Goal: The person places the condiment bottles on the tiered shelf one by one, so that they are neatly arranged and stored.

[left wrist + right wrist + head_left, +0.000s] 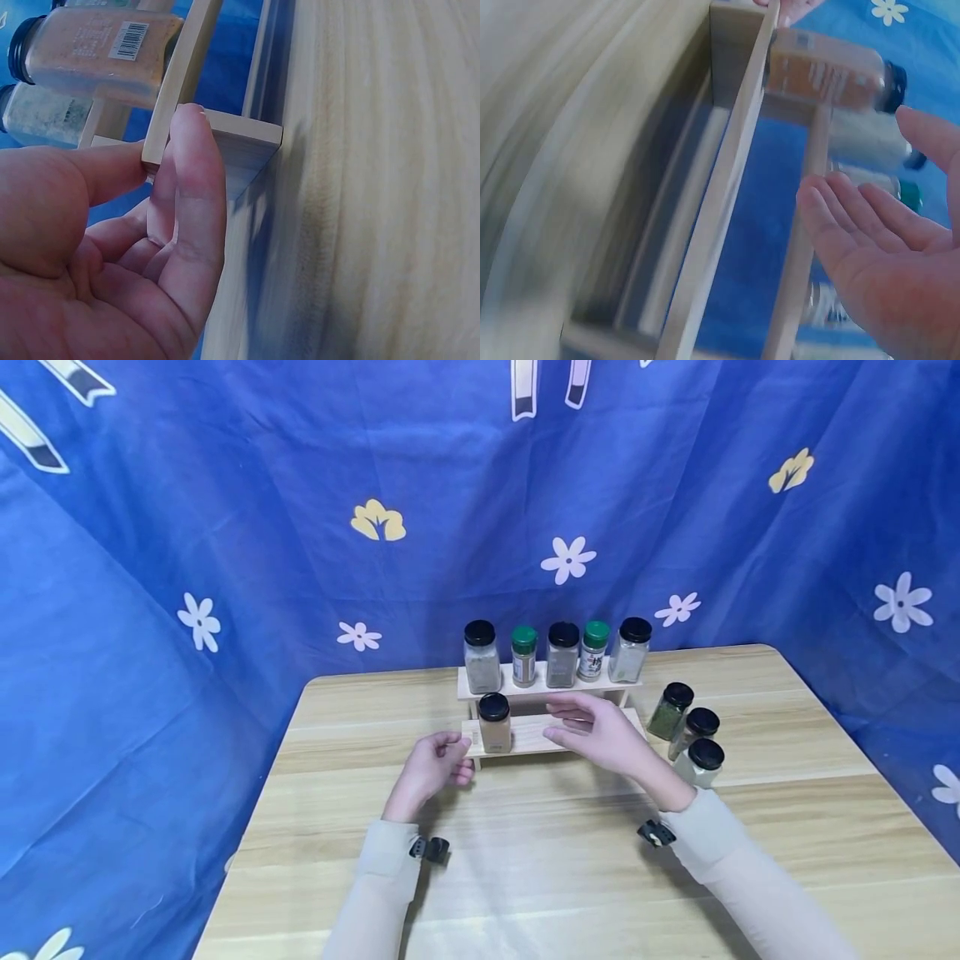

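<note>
From my remote post I note the left hand (435, 764) pinching the wooden rack's lower shelf (528, 737) by its left end, centre frame, presumably steadying it under the black-lidded spice jar (496, 735), while the right hand (602, 737), thumb and fingers apart, holds nothing.

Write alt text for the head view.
A person's left grip pinches the left end of a wooden rack's lower shelf while the empty right grip hovers nearby. Five jars stand on the upper shelf, one below, three on the table.
</note>
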Motion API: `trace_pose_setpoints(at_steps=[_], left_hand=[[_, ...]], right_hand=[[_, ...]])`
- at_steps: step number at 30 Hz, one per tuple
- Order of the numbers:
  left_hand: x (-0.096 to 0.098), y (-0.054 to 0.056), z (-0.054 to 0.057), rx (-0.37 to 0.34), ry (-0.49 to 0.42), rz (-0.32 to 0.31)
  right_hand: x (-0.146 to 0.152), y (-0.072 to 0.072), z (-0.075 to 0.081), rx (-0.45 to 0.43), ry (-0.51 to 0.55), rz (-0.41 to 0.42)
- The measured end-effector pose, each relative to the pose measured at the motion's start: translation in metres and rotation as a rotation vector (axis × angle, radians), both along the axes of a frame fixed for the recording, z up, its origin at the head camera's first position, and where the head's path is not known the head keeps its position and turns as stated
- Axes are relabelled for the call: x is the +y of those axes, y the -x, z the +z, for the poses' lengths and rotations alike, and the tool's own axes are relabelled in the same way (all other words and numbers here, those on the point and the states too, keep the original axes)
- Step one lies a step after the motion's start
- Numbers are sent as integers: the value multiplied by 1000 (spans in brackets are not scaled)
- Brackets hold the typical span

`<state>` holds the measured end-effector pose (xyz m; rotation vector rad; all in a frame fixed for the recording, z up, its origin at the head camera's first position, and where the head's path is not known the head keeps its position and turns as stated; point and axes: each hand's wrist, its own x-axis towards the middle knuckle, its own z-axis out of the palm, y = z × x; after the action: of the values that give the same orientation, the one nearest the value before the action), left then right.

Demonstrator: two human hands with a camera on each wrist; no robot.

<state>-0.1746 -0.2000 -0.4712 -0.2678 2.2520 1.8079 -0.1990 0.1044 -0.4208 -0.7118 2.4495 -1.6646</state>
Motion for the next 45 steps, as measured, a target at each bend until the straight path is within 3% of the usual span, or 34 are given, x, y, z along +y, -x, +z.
trace_pose_setpoints(at_steps=[6,16,21,25,33,40,45], left_hand=[[2,0,-2,0,3,-3],[1,2,3,2,25,-10],[-2,0,5,12,25,-14],[-5,-1,5,24,24,-11],[-5,-3,3,16,15,-9],[-3,-2,0,15,3,-16],[-1,-2,2,18,1,-16]], right_hand=[[49,-12,-1,65,-81,-75],[129,-41,-2,182,-231,-302],[151,-53,-7,233,-187,-378],[161,-55,-18,246,-177,-379],[169,-54,-39,154,-205,-332],[173,-55,-61,141,-322,-285],[174,-54,-67,138,-336,-273]])
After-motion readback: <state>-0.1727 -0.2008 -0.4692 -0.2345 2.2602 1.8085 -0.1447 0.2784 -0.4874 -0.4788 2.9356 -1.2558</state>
